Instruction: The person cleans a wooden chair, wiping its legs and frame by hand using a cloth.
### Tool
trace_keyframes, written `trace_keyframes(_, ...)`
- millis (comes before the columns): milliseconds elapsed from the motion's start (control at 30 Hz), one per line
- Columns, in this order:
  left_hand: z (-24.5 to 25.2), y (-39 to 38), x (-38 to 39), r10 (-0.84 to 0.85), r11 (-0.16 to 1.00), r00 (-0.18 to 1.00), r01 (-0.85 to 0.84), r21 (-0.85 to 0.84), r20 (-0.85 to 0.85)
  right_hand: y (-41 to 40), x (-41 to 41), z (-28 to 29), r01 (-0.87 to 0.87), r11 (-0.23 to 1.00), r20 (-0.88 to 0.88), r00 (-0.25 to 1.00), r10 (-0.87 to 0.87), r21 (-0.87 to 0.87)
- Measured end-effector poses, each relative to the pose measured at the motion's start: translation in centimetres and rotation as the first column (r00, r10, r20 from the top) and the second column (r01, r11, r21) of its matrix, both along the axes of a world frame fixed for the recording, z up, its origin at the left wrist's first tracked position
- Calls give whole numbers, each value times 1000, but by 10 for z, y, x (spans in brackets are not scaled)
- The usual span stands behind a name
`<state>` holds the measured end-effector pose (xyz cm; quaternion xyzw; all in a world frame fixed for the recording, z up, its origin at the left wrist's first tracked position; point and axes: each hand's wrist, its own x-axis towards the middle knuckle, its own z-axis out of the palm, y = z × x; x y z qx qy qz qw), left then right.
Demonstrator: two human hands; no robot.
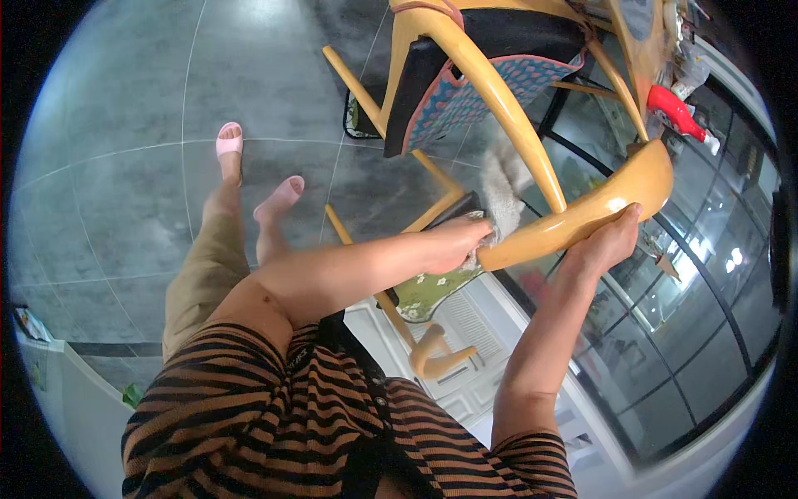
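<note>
A wooden chair [489, 81] with a glossy curved backrest rail [580, 215] is tilted before me. My right hand [608, 243] grips this rail near its right end, with the thumb on the wood. At the rail's left end, my left hand [461, 243] has hold of a grey fluffy cloth [502, 199]. Part of the cloth hangs behind the chair's curved wooden upright, and my left fingers are partly hidden. A blue and pink patterned cushion [480, 87] is tied to the chair beside its black seat [523, 31].
A second wooden chair with a green floral cushion [430, 296] stands below my left hand. A red bottle [676, 112] with a white cap is at upper right. Black-framed glass panels [673, 299] line the right side. White cabinetry [455, 337] lies beyond the second chair. Grey tiles [118, 206] cover the floor.
</note>
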<state>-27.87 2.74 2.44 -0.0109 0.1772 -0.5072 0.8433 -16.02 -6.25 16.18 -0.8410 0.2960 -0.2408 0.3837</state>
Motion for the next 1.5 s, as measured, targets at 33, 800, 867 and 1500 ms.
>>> trace_keyframes(33,8,12,4,-7,1000,1000,7,-6,-1,-1,-2,1,7,1000,-1,1000,-7,-6)
trace_keyframes(800,15,-4,43,-181,978,983,177,-106,-34,13,7,3,-54,998,19,998,54,-7)
trace_keyframes(867,22,-9,52,-298,953,952,294,65,62,9,9,2,-67,998,19,998,68,-4)
trace_keyframes(1500,3,4,40,-67,983,993,82,-166,96,-3,-3,-1,-28,999,9,1000,29,-41)
